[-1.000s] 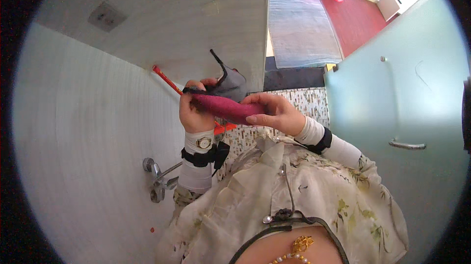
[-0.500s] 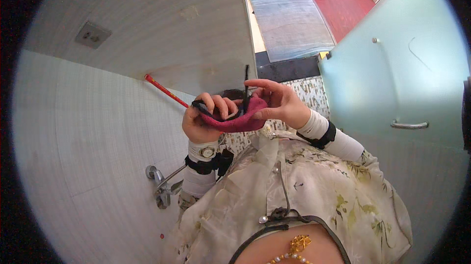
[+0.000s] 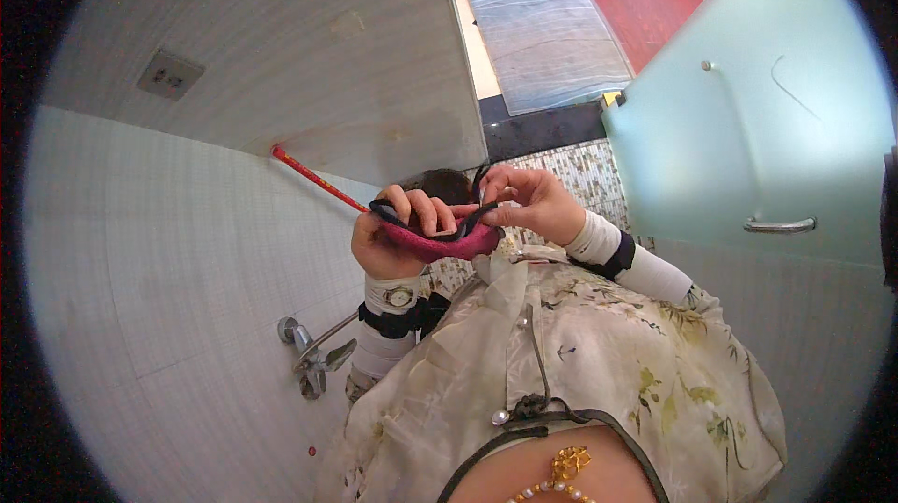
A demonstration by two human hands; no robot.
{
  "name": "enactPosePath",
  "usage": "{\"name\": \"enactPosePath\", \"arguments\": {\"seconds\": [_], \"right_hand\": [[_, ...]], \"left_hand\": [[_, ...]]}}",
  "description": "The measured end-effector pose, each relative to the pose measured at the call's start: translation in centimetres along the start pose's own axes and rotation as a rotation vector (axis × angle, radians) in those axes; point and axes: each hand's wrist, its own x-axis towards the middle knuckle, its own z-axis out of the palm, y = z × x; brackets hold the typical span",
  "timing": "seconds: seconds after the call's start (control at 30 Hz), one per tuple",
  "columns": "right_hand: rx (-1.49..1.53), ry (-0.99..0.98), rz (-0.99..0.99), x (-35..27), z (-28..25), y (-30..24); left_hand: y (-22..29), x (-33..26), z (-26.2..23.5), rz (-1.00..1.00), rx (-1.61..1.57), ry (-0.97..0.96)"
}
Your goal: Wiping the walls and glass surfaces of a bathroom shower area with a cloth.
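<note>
A deep-pink, soft-looking piece of fuzzy fabric is held up in front of the body, between both hands, clear of the floor; its upper edge is bordered by a narrow, flexible black band. The left end is gripped by the left hand, well closed, with the fingers bent over the black edge; the thumb is not clearly made out. At the right end, the band is pinched by the right hand between thumb and fingertips, the other fingers loosely curled. For clean handling, as judged here, the left end is best kept firm as an anchor while the band is worked in a small pinch, close to the fabric edge, drawn evenly and laid flat; a twist could easily be hidden under the fingers, and too hard a pull could bunch the pink fabric. Just beyond the hands a dark, rounded shape is partly covered; its kind cannot be told. A red pole is leaned near the left hand, by the pale tiled wall. A chrome tap is fixed lower on that wall. Small multicoloured mosaic floor tiles are seen beyond the right hand, flanked by a frosted, greenish glass door. Past the dark threshold, a striped blue-grey mat is spread.
</note>
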Motion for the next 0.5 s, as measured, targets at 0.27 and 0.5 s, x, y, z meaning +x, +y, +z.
{"name": "enactPosePath", "arguments": {"seconds": [0.27, 0.5], "right_hand": [[0.030, 0.025, 0.017, -0.5, -0.9, -1.5], [-0.410, 0.243, -0.301, -0.3, -2.8, -6.1]], "left_hand": [[0.1, -0.3, 0.0, 0.074, 0.055, 0.072], [1.2, -0.1, -1.3, 0.181, 0.933, 0.401]]}}
